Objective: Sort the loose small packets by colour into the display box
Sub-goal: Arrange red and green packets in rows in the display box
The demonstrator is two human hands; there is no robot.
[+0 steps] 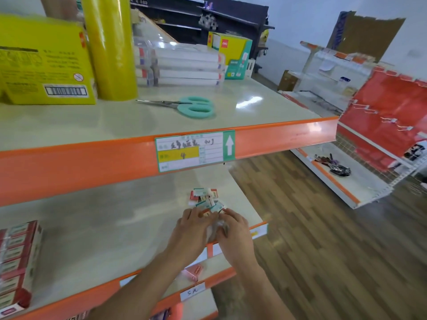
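Note:
A small pile of loose packets point(205, 197), red and teal with white labels, lies on the middle shelf point(104, 227) near its right front corner. My left hand point(191, 229) and my right hand point(233, 232) are side by side just in front of the pile. Between them they hold a crumpled clear plastic wrapper point(216, 228). My left fingertips reach the nearest packets. A display box point(17, 262) with rows of red packets stands at the shelf's far left. One pink packet point(194, 271) lies on the shelf below.
The top shelf carries teal-handled scissors point(184, 106), a yellow film roll point(108, 47), a yellow carton point(44, 61) and stacked white boxes point(182, 65). An orange shelf lip with a price label point(195, 150) overhangs the middle shelf. Wooden floor and red racks lie to the right.

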